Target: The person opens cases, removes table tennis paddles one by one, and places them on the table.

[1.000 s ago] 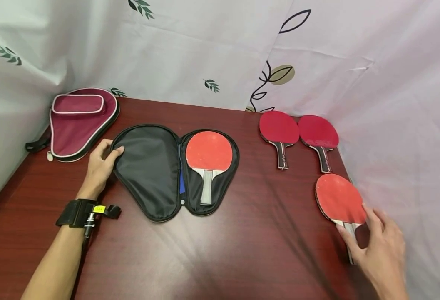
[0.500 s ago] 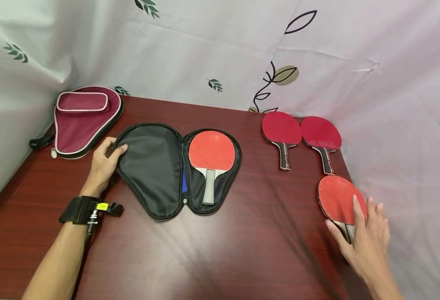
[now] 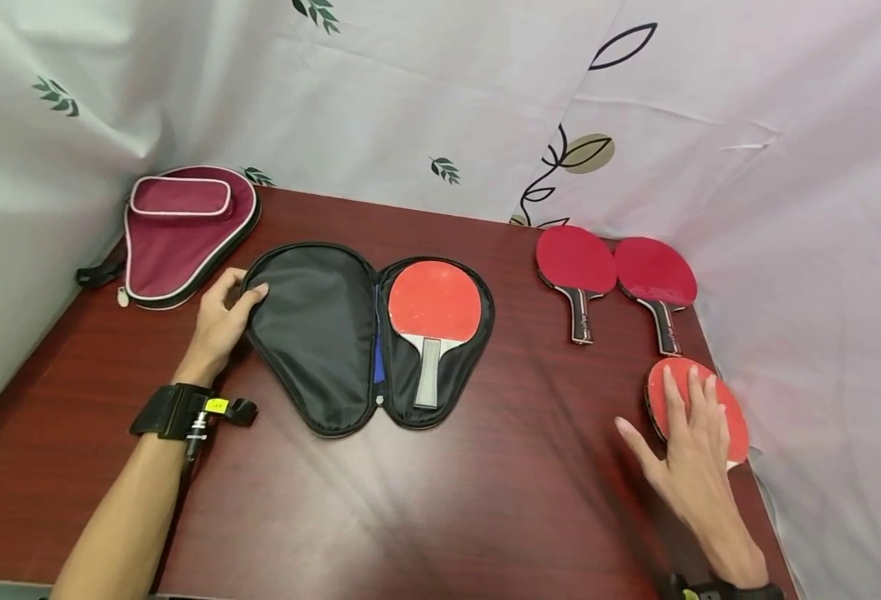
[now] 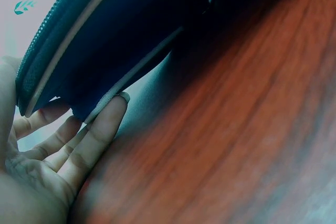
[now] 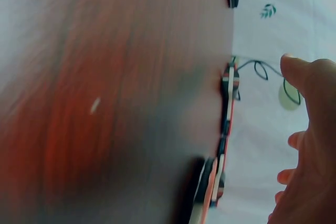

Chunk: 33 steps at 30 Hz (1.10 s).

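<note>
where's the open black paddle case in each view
Head: the open black case lies left of centre on the table, the left hand at its left edge.
Left wrist: its zippered edge fills the upper left, fingers under it.
Right wrist: not in it.
Shared landmark: the reddish wooden table.

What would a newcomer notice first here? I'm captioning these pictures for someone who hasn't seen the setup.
Probably the open black paddle case mid-table, with a red paddle lying in its right half and the left hand gripping its left edge. Next, the right hand resting flat on another red paddle at the table's near right edge. Two darker red paddles lie beyond it, and a maroon case sits far left.
</note>
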{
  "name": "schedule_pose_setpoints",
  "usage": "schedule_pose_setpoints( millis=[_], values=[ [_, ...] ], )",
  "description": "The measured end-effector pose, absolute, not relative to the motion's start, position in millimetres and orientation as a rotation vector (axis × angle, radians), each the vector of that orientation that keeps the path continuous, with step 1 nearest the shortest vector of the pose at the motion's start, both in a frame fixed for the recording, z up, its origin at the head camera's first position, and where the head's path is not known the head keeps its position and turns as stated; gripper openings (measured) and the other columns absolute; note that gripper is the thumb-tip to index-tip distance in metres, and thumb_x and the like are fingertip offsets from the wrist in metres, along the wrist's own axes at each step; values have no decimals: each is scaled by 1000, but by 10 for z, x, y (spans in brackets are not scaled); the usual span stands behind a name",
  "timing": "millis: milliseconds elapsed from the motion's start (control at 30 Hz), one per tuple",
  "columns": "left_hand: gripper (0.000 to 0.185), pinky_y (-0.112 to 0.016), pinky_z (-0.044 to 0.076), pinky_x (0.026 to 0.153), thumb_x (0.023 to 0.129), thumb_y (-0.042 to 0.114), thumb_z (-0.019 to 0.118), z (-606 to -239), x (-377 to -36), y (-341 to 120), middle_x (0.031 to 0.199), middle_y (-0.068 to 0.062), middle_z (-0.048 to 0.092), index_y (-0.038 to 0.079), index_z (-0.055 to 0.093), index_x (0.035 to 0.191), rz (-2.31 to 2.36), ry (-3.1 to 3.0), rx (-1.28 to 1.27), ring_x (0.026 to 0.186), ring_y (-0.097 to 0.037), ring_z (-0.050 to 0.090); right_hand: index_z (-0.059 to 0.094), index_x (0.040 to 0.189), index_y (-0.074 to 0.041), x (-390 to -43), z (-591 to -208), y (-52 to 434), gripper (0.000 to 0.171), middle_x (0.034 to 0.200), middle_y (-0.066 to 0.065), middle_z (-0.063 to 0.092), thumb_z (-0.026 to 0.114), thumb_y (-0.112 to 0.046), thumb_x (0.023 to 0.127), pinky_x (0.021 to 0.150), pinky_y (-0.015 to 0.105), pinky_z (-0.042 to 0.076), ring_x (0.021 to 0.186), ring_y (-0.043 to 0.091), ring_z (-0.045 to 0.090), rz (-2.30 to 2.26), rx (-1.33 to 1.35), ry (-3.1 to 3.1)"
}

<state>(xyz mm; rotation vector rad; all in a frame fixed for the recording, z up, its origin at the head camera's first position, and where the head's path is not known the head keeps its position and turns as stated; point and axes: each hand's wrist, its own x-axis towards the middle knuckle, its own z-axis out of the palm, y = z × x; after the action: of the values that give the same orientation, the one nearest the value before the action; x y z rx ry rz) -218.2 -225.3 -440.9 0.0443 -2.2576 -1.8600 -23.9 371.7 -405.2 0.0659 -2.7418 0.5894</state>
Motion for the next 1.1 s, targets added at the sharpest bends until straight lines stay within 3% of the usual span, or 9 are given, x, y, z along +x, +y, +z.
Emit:
schedule_pose_setpoints(
  millis=[467,700,867,967,1100],
  values=[
    [30,-21,47,65,98,21,68,-4353,-2175,-2243,91,4,61,-3,59,115,-1907,-2244,0,79,-10,57,25,162,-15,-594,-4078,3191,94,167,21,14,77,-38,87,117,68,4,154,43,3,632,250,-2749],
    [30,-21,47,65,97,24,70,-4388,-2176,-2258,91,3,61,1,61,113,-1899,-2224,2,79,-11,57,35,158,-13,-808,-4082,2737,88,163,22,23,77,-39,85,111,69,19,151,43,16,563,371,-2686],
    [28,-21,47,65,97,23,69,-4387,-2183,-2274,91,1,61,2,61,112,-1907,-2212,-26,80,-12,58,40,155,-11,-948,-4083,2357,79,139,27,42,72,-43,90,97,59,36,124,44,43,552,417,-2651],
    [27,-21,47,66,98,23,69,-4399,-2189,-2275,91,2,61,1,60,111,-1902,-2223,-26,80,-11,58,41,153,-13,-1022,-4072,2142,74,121,22,46,68,-48,94,86,49,41,105,38,45,589,410,-2650],
    [27,-21,47,66,98,22,69,-4372,-2173,-2257,89,4,60,0,60,111,-1903,-2235,-11,79,-10,57,44,149,-12,-1116,-4039,1875,71,109,14,47,62,-55,96,76,41,43,98,29,44,652,389,-2693]
  ],
)
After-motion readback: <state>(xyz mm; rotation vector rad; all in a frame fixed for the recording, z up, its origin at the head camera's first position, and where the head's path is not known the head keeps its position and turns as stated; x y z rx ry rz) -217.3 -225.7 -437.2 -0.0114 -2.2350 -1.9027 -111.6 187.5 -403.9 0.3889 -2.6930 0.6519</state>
